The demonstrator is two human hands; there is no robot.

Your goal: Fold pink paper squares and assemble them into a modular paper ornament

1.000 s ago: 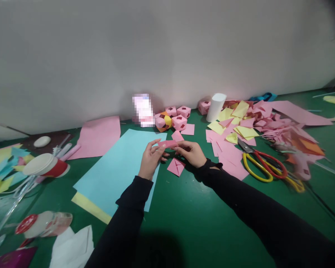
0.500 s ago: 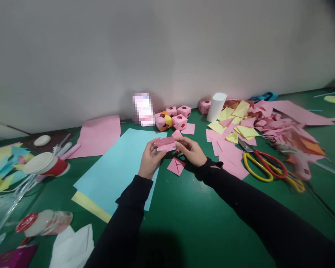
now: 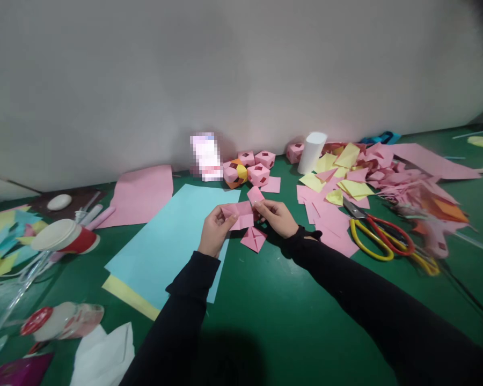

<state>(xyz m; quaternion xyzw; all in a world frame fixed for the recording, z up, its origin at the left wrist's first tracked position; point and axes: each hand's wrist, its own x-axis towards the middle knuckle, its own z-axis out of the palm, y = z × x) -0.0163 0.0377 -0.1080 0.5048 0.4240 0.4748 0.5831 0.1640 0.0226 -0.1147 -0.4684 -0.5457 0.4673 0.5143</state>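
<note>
Creased pink paper [image 3: 244, 214] in L hand [image 3: 216, 230], fingers clamped on its left end! R hand [image 3: 279, 219] at right edge, fingers bent, can't tell if gripping. Folded pink sq. [image 3: 254, 239] just this side, on green table [image 3: 290, 311]; blue sheet [image 3: 169, 236] left, scissors [image 3: 371, 220] right.

Nothing legible. Lit screen [image 3: 208, 156] lay under blocky pixelation, any lettering or digits on it blotted out. Red-topped bottle [image 3: 66, 321] at lower left bore reddish patches, too blurred to make out as words. Red-and-white cup [image 3: 82, 239] tilted nearby: markings, if any, too small and soft to tell. Purple packet [image 3: 22, 371], cut off by bottom edge: surface too blurred for reading.
</note>
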